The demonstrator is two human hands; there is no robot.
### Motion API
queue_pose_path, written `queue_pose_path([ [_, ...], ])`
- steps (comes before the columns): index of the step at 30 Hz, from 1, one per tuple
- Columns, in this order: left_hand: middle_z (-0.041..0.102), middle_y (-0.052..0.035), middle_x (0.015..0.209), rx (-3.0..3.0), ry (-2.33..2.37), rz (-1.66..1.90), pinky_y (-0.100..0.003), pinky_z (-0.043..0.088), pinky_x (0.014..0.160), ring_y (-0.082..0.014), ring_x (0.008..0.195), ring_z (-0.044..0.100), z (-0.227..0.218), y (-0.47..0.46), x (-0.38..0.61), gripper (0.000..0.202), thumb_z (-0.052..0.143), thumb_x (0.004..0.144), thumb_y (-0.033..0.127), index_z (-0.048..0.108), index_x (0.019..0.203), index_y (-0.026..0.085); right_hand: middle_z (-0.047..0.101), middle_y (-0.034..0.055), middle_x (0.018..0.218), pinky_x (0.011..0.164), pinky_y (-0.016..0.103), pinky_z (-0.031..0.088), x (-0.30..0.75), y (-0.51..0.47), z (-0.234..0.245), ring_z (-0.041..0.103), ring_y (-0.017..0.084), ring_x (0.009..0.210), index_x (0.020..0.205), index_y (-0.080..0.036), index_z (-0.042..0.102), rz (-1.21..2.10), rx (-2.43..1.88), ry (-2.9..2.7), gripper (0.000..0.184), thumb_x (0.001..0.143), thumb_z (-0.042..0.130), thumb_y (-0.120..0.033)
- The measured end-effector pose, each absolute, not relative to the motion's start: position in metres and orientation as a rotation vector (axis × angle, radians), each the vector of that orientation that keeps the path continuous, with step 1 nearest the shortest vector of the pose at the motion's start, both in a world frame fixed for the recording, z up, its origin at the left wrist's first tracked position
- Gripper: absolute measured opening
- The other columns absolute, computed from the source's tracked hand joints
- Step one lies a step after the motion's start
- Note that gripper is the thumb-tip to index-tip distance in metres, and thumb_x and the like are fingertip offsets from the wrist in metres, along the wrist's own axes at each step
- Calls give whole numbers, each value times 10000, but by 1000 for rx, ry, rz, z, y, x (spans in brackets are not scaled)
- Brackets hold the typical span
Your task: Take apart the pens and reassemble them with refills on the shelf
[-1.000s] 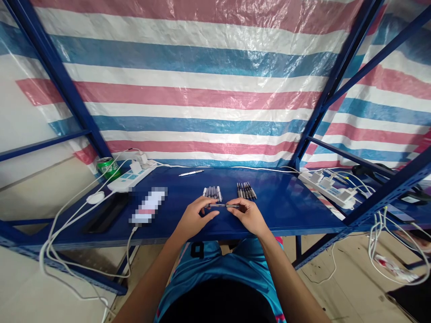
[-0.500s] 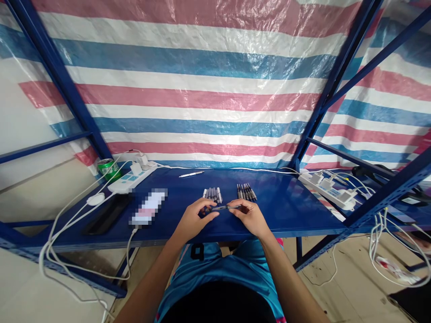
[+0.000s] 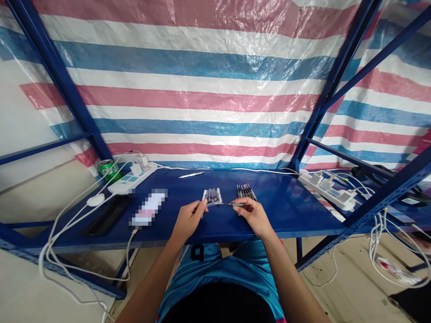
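At the bench [image 3: 289, 217] near edge, left hand [image 3: 187, 220] and right hand [image 3: 253, 216] each pinch one end of a slim pen [image 3: 225, 204], held level. Probably light, stiff, slick; grip ends firmly. Beyond: grey pen row [image 3: 212, 195], dark pen row [image 3: 246, 191].

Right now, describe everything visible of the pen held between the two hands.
The pen is slim and greyish, paler at its left part, darker at its right; whether it is pulled apart is too small to tell. It lies roughly level, crosswise, above the blue shelf, just before a pale-tipped pen row and a dark pen row. The left hand pinches its left end, the right hand its right end.
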State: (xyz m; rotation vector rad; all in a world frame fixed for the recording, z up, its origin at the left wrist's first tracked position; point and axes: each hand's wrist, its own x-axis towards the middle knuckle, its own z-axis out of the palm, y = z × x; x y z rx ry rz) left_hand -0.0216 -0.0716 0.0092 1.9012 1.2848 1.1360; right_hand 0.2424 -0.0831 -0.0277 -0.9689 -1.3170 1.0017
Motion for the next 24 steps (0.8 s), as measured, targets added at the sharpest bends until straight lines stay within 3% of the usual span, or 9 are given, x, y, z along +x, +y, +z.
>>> queue_pose_path([
  [6, 806, -36, 987, 1832, 1380, 1265, -320, 553, 852, -238, 925, 738, 7, -56, -39, 356, 620, 978, 566, 784, 1055, 259, 758, 40, 912, 665, 336, 550, 265, -68, -34, 630, 172, 677, 994, -230, 746, 943, -905, -1081, 388, 748, 904, -484],
  [9, 812, -46, 1078, 1806, 1543, 1342, -347, 557, 910, -258, 1002, 741, 8, -41, -53, 307, 657, 952, 515, 780, 1057, 255, 771, 61, 902, 668, 345, 544, 290, -56, -31, 656, 194, 692, 1005, -203, 735, 790, -1021, -1009, 436, 748, 873, -526],
  [15, 802, -45, 968, 1988, 1906, 1070, -333, 533, 819, -263, 941, 739, 3, -17, -64, 92, 689, 904, 329, 720, 922, 245, 806, 117, 908, 806, 388, 542, 326, -40, -31, 748, 300, 888, 920, -192, 771, 284, -1598, -1116, 293, 829, 759, -470],
  [19, 786, -77, 1001, 2128, 1961, 843, -334, 511, 795, -261, 914, 717, 2, -11, -53, 158, 632, 938, 326, 750, 926, 221, 811, 96, 887, 768, 349, 528, 323, -35, -34, 759, 292, 883, 912, -219, 782, 195, -1816, -1230, 207, 889, 697, -406],
  [24, 790, -53, 1046, 2163, 1740, 822, -328, 525, 833, -243, 929, 724, 4, -15, -46, 235, 586, 960, 369, 774, 1019, 240, 808, 100, 938, 741, 331, 513, 317, -31, -36, 752, 293, 922, 955, -234, 805, 136, -1921, -1336, 220, 942, 650, -390],
])
